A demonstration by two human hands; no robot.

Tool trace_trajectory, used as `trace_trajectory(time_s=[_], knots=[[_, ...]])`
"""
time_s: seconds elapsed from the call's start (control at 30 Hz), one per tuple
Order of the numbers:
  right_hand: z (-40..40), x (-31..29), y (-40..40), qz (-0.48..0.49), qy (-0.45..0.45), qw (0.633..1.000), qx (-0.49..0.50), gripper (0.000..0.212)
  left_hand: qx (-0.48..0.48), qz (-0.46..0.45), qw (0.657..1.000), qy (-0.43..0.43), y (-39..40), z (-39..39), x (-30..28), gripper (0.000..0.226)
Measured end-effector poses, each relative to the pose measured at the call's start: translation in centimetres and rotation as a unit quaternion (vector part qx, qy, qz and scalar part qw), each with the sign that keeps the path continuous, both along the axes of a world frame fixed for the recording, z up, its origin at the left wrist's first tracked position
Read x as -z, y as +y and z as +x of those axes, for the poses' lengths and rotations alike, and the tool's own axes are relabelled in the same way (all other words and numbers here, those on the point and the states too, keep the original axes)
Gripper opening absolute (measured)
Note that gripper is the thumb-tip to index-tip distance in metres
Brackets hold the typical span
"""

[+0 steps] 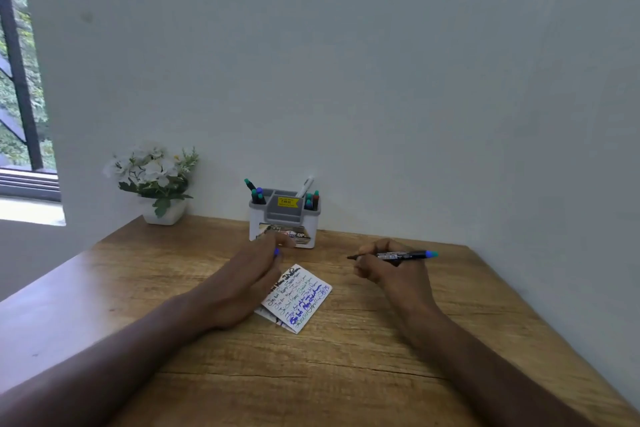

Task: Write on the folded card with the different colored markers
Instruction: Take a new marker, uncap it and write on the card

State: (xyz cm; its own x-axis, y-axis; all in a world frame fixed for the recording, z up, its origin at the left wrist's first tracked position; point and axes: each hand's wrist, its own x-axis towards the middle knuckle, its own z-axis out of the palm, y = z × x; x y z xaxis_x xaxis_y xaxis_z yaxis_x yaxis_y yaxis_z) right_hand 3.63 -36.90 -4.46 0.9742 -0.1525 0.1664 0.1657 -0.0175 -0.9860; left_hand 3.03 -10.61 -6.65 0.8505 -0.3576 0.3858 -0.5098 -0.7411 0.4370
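Right hand (pixel 388 267) grips marker (pixel 398 255) — level, tip pointing left; left hand (pixel 242 274) pinches cap (pixel 276 252).

On the tabletop (pixel 346 374) the folded card (pixel 298 298) lies between the two hands, the organizer (pixel 284 218) with markers (pixel 258 192) stands behind it against the wall, and the flowerpot (pixel 162 213) sits far left.

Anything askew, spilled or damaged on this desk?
Nothing spilled or damaged. The folded card lies at an angle to the desk edge. The right hand holds an uncapped marker; the left hand holds what looks like its blue cap.
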Motion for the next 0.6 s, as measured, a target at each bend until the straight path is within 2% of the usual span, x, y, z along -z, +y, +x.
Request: trace_trajectory(time_s=[0.13, 0.23, 0.3, 0.43, 0.6], knots=[[-0.4, -0.5, 0.1, 0.062, -0.007, 0.997, -0.054, 0.018, -0.023, 0.016, 0.995, -0.093, 0.1, 0.6, -0.1, 0.032], [-1.0, -0.7, 0.3, 0.052, -0.040, 0.994, -0.086, 0.023, -0.005, 0.055, 0.988, -0.147, 0.2, 0.7, -0.3, 0.056], [-1.3, -0.8, 0.2, 0.043, -0.081, 0.991, -0.097, 0.017, 0.009, 0.032, 0.987, -0.157, 0.1, 0.5, -0.5, 0.062], [-1.6, -0.6, 0.1, 0.041, -0.121, 0.985, -0.114, 0.011, 0.012, -0.004, 0.987, -0.162, 0.0, 0.2, -0.8, 0.044], [-1.3, -0.4, 0.5, 0.080, -0.101, 0.983, -0.135, 0.028, 0.005, -0.022, 0.983, -0.183, 0.0, 0.0, -1.4, 0.035]])
